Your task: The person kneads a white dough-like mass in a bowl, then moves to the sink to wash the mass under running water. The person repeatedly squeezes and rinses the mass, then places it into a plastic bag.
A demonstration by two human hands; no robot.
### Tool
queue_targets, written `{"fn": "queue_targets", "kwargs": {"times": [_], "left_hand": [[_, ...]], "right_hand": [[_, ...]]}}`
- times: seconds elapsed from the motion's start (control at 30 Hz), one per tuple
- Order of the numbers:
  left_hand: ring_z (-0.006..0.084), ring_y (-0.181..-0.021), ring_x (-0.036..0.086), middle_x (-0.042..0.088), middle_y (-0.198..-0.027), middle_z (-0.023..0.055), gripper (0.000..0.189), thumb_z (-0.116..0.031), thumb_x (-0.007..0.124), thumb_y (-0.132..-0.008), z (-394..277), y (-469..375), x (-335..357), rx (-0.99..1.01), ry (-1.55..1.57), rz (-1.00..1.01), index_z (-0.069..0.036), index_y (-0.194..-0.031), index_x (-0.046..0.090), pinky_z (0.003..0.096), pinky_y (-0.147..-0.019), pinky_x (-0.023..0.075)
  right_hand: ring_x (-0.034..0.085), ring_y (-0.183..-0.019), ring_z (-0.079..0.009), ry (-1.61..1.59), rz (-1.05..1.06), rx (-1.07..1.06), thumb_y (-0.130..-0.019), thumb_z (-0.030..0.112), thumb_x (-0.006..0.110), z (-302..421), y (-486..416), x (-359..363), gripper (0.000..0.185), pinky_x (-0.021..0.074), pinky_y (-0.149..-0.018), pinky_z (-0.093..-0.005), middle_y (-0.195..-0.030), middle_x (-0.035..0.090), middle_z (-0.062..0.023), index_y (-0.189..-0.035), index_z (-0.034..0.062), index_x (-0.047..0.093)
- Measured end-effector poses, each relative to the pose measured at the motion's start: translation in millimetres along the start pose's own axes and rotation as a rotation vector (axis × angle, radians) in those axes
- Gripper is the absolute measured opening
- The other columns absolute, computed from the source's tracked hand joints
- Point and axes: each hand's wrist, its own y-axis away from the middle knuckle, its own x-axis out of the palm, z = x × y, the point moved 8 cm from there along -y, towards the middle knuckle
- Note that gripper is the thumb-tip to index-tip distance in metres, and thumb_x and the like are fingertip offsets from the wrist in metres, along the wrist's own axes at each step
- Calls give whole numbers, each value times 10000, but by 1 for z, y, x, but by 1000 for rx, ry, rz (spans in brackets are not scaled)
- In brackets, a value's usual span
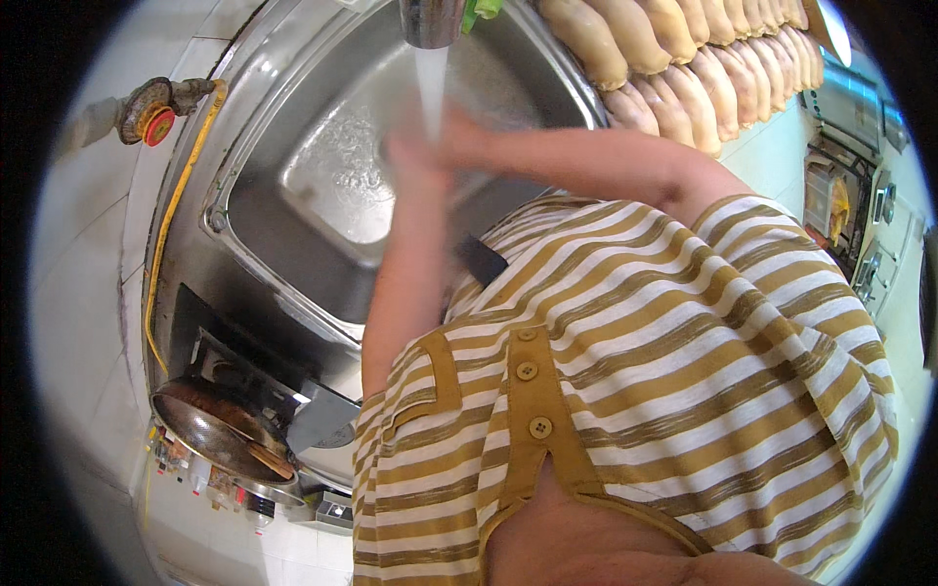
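Note:
My left hand (412, 146) and my right hand (465, 141) meet under a stream of running water (431, 80) in a stainless steel sink (282, 242). Both are blurred, so the pose of the fingers is unclear and I cannot tell whether anything is between them. The water falls from a metal faucet (432, 26) just above. My left forearm comes in from below and my right forearm from the right. Rippled water wets the floor of the basin to the left of my hands.
Rows of lotus roots (689, 88) are stacked right of the sink. Green vegetable pieces (485, 9) show behind the faucet. A yellow hose (176, 212) runs from a red-knobbed valve (157, 126) along the tiled wall. A wok (212, 425) sits at lower left.

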Motion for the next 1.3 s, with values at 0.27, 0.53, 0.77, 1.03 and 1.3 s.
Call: {"fn": "queue_targets", "kwargs": {"times": [0.27,0.53,0.77,1.03,1.3], "left_hand": [[315,-1196,506,526,-1319,140,399,-318,395,-990,19,10,34,-254,627,107,-97,-1311,486,481,-997,419],[340,-1250,468,479,-1379,169,517,-393,416,-966,10,3,-32,-180,408,15,-58,-1359,436,505,-1037,380],[338,-1187,510,542,-1276,169,463,-388,400,-969,-4,27,53,-183,525,2,-87,-1313,473,518,-1004,410],[322,-1212,493,514,-1340,122,441,-366,376,-973,0,6,-5,-179,429,221,-111,-1320,472,526,-1010,400],[305,-1233,472,436,-1410,142,545,-486,373,-955,17,7,-1,-194,393,-16,-123,-1355,447,536,-1056,348]], "right_hand": [[364,-1314,-399,52,86,573,-795,343,602,-39,-5,8,545,331,-1052,-548,-1423,403,-187,-1306,185,497],[205,-1408,-408,80,73,225,-855,471,528,5,33,41,670,149,-1135,-556,-1525,254,-188,-1436,171,380],[228,-1393,-418,-295,31,553,-869,454,509,-96,-17,25,621,163,-1133,-550,-1495,304,-197,-1397,138,419],[249,-1391,-384,-249,89,434,-862,457,527,19,20,14,624,175,-1136,-533,-1491,317,-190,-1395,146,435],[306,-1299,-371,-40,28,337,-841,436,554,-53,-2,21,556,216,-1068,-559,-1384,385,-161,-1321,165,484]]}}
